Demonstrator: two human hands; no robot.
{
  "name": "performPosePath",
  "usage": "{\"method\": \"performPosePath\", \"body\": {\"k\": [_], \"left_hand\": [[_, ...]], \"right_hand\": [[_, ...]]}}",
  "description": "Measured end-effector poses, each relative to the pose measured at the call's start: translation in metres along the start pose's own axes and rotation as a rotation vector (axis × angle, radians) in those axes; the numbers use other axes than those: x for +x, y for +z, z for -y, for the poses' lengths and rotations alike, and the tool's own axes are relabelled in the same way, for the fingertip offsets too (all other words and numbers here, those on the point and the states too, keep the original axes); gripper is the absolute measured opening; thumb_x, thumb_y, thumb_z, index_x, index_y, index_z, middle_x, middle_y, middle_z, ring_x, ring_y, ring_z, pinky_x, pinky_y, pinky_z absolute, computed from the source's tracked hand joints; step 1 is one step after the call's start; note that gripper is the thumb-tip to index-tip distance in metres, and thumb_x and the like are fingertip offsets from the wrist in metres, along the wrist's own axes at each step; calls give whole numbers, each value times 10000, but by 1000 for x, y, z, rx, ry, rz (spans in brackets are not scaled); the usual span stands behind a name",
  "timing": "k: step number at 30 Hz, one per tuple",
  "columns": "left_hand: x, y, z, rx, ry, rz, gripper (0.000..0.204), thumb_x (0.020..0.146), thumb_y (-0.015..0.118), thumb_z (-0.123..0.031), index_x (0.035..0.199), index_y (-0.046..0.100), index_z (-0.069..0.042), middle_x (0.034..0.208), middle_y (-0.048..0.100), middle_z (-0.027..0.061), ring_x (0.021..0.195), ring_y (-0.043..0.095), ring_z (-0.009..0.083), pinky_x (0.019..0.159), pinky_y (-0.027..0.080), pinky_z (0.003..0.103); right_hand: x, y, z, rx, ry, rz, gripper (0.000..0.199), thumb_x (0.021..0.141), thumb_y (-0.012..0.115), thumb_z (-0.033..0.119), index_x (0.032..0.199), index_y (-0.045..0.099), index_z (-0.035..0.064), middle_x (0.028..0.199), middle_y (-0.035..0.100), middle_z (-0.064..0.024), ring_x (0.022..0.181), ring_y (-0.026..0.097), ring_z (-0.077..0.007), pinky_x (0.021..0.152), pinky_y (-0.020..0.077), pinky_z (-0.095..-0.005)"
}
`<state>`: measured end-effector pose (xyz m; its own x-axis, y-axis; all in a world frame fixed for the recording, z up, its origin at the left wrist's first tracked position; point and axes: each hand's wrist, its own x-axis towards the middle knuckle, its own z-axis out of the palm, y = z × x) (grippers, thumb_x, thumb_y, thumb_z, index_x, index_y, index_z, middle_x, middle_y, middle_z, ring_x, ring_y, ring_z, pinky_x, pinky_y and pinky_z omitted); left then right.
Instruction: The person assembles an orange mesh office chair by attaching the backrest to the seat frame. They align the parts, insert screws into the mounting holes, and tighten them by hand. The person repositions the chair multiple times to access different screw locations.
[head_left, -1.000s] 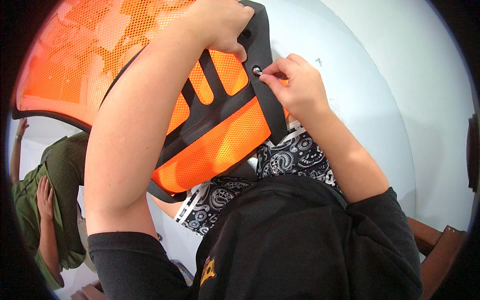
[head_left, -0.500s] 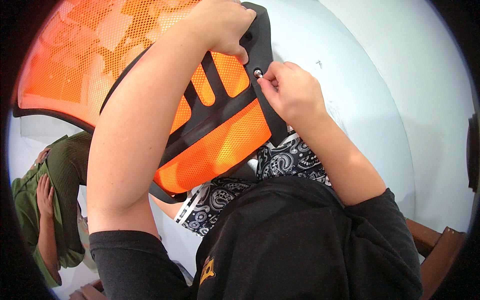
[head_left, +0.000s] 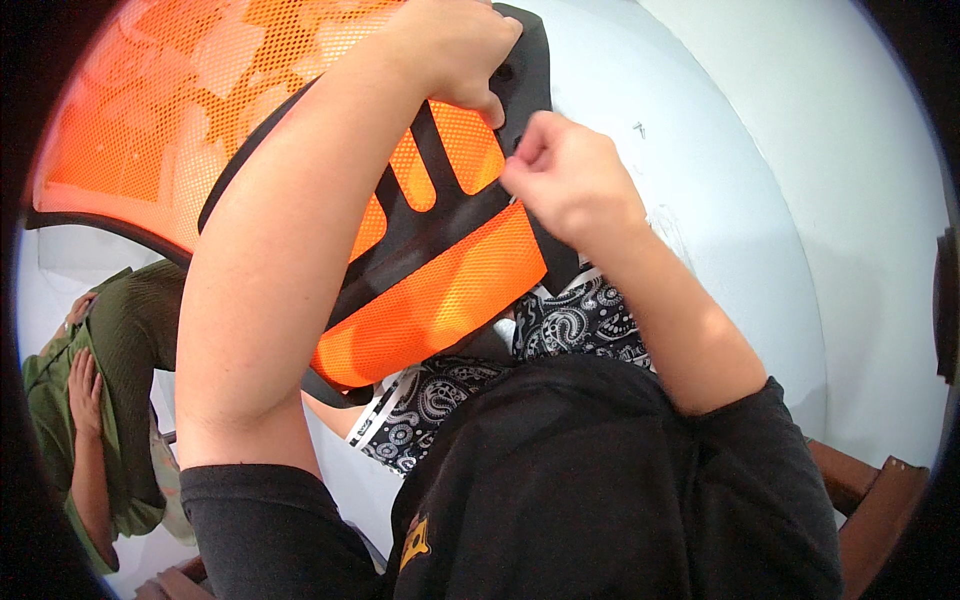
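Observation:
An orange mesh chair back (head_left: 430, 320) with a black plastic frame (head_left: 525, 60) lies tilted across my lap. My left hand (head_left: 455, 50) grips the frame near its upper right edge, thumb pressed on the black plastic. My right hand (head_left: 575, 175) is closed in a pinch beside the frame's right edge, just below a dark hole (head_left: 518, 143). A thin sliver of a small metal piece (head_left: 513, 199) shows under its fingertips; most of it is hidden. A second dark hole (head_left: 505, 73) lies higher up the frame.
Small metal screws (head_left: 639, 129) lie on the white surface (head_left: 690, 170) to the right. At the left is a person in green (head_left: 110, 400), hands against their clothing. Brown wooden furniture parts (head_left: 880, 510) stand at the lower right.
My right hand has drawn slightly down from the hole. The shiny metal end seen at the hole is gone from there. My left hand keeps its grip, and the frame has shifted slightly right.

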<state>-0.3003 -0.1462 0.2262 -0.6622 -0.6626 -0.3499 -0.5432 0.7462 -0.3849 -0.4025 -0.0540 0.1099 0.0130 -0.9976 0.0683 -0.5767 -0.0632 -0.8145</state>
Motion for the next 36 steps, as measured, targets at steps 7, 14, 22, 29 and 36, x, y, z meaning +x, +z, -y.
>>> {"method": "performPosePath", "body": {"k": [7,14,22,29,36], "left_hand": [[-1,-5,0,62,-1,-13,513,661,765,-499,849,665,-32,866,672,112,890,608,233,858,405,314],[5,11,0,115,-7,-89,598,622,776,-537,913,659,-29,891,673,117,899,613,250,867,394,319],[-2,-4,-2,60,11,4,620,658,759,-545,963,642,-19,961,665,113,982,587,241,923,390,316],[21,36,22,161,92,-230,748,563,797,-532,1028,591,16,1002,647,144,1029,578,301,987,388,378],[-10,50,20,47,34,-237,711,653,763,-479,1094,571,45,1109,622,147,1160,527,281,970,422,368]], "right_hand": [[8,1,-20,336,-107,-49,209,786,673,220,848,618,28,747,679,-127,717,679,-271,656,524,-358],[-39,-4,-63,-86,-599,-251,219,721,743,157,906,654,78,831,580,-57,752,585,-217,677,480,-341],[-45,18,-80,-81,-677,-159,199,684,782,175,842,681,109,875,555,-45,770,561,-238,668,468,-332],[-50,12,-90,157,-474,-157,254,783,717,132,1014,635,63,947,535,-116,804,533,-223,697,457,-302],[-23,21,-85,528,-266,34,841,820,690,180,1445,163,-13,1303,441,-203,1176,482,-273,979,415,-393]]}}
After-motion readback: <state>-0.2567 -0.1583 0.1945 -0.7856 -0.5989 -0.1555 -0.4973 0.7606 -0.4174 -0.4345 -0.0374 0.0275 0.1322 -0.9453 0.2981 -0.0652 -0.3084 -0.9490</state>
